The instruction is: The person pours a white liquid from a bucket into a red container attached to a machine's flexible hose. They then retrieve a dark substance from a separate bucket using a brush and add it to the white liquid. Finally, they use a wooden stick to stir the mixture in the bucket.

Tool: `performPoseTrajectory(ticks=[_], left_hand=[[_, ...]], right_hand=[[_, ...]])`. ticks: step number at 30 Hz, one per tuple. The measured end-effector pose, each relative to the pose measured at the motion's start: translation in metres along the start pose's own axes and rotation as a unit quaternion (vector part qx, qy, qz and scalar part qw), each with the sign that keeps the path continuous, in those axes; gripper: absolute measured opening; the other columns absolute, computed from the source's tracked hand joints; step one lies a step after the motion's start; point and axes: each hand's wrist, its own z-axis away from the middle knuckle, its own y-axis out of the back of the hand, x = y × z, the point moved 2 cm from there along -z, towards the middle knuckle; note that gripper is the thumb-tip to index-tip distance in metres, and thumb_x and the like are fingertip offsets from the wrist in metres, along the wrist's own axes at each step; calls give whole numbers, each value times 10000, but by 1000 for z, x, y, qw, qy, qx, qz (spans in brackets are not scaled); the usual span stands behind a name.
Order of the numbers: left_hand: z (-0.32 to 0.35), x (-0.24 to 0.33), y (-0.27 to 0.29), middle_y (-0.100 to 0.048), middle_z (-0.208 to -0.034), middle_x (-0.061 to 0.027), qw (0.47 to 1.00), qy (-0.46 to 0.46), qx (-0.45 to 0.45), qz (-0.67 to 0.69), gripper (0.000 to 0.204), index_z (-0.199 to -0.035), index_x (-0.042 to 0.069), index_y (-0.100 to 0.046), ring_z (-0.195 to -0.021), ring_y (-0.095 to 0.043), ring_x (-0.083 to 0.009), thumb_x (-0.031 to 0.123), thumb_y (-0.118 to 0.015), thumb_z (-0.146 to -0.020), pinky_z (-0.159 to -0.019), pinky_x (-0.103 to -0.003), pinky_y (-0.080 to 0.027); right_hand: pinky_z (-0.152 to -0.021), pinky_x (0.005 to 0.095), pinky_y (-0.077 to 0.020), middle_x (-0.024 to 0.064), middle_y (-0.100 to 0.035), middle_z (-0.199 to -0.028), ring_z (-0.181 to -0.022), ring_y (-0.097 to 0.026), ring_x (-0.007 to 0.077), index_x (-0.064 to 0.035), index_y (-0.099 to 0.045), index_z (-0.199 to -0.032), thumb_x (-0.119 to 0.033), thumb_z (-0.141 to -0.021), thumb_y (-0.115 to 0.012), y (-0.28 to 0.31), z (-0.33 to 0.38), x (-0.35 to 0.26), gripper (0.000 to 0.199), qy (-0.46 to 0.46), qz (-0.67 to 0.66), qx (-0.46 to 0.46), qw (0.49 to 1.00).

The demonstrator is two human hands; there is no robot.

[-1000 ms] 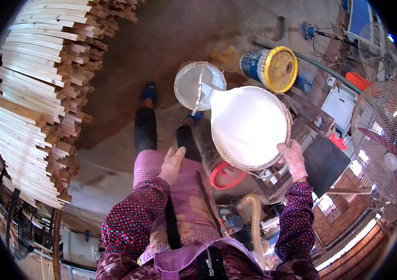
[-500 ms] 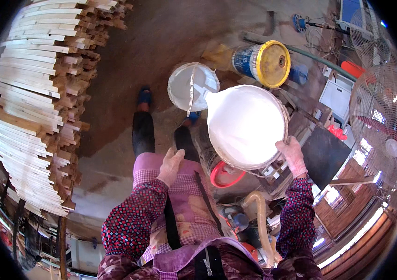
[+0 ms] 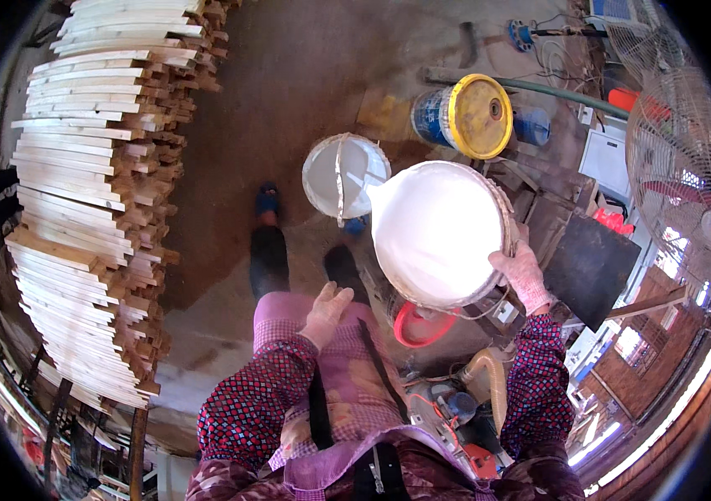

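Note:
My right hand (image 3: pixel 523 274), in a pale glove, is closed on the rim of a large bucket of white liquid (image 3: pixel 439 238). The bucket is tilted to the left, and the liquid reaches its left lip in a point. Just beyond that lip stands a white bucket (image 3: pixel 322 179) on the floor, with a strip-like handle across its mouth and pale liquid inside. White streaks show between the two. My left hand (image 3: pixel 328 316), also gloved, hovers over my pink checked apron (image 3: pixel 330 392), holding nothing, its fingers apart.
Stacked wooden strips (image 3: pixel 80 209) rise at the left. A blue bucket with a yellow lid (image 3: pixel 480 117) lies beyond the tilted one. Beneath it is a red round rim (image 3: pixel 422 326). A dark panel (image 3: pixel 591 271) and wire-caged fans (image 3: pixel 681 142) are at the right, a ribbed hose (image 3: pixel 489 384) nearer.
The whole view has shifted slightly. The white flow at the tilted bucket's lip looks narrower. My right hand keeps its grip on the rim, and my left hand stays over the apron.

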Motion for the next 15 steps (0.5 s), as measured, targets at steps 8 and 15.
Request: performPoseTrajectory(ticks=[8,15], left_hand=[[16,14,-11,-418,-1397,-191,1000,-5,-22,-15,780,-1412,-31,-293,-1273,-421,-249,420,-590,-850,-1031,-319,-343],[3,-4,-5,-457,-1364,-171,1000,-13,-13,-20,751,-1400,-31,-320,-1215,-470,-236,399,-597,-850,-991,-303,-376]], right_hand=[[-875,386,-471,263,-637,-1004,-988,-619,354,60,-516,-1182,-475,-645,-688,-3,-14,28,777,-36,71,-1,997],[-907,419,-444,282,-605,-1090,-1052,-585,379,80,-493,-1210,-486,-639,-684,3,-4,5,827,-2,15,-38,999]])
